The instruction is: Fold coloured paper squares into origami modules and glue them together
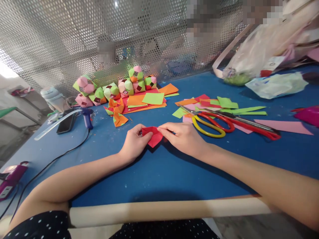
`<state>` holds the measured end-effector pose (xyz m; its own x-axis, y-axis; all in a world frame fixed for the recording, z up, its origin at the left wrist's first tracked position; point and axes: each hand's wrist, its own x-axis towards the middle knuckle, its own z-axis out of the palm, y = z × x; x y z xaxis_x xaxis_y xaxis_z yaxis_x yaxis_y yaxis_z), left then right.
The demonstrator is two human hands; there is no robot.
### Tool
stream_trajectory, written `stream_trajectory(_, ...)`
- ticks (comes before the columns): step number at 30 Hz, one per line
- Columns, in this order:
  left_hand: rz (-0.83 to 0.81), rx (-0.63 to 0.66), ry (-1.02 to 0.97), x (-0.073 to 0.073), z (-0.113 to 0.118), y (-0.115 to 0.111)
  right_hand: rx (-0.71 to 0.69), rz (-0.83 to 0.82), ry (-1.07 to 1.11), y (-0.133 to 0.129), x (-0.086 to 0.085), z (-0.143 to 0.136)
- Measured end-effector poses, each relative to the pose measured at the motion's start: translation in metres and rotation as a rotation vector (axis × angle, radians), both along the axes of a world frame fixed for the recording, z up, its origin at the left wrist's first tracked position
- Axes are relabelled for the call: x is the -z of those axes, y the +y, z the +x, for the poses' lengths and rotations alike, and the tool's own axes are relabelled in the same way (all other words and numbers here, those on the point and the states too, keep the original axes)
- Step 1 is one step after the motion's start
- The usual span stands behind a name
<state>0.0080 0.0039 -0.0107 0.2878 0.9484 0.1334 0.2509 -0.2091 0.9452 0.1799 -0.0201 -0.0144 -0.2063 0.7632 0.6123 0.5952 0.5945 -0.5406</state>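
Observation:
A small red piece of folded paper (155, 138) is held just above the blue table (159, 176), between my two hands. My left hand (136, 142) pinches its left side, thumb lying across the front. On the opposite side, the thumb and forefinger of my right hand (183, 136) grip the upper right corner. The paper has creases and a pointed lower end. Beyond my hands lie folded orange and green paper pieces (117, 113) and a stack of coloured paper sheets (149, 99). Yellow-and-red-handled scissors (211, 129) rest close to my right hand.
Several folded paper balls (126, 87) stand along the perforated metal screen (82, 39). A glue gun (87, 118) with a cord, a phone (66, 122) and a purple power strip (12, 179) are at left. Right lie paper scraps (224, 103), a red-handled cutter (264, 129) and plastic bags (276, 84).

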Motion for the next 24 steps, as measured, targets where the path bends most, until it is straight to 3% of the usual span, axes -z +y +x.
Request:
stream_trajectory(9,-0.088,-0.014,-0.114,-0.003,0.002,0.002,-0.044,-0.128,0.044,0.005,-0.002,0.002)
stream_trajectory(18,-0.276,0.135,-0.262,-0.002,0.002,0.004,-0.084,-0.123,0.043,0.010,0.001,0.009)
stream_trajectory(24,-0.264,0.070,-0.267,-0.002,0.003,0.004,-0.138,-0.252,0.103,0.011,-0.005,0.014)
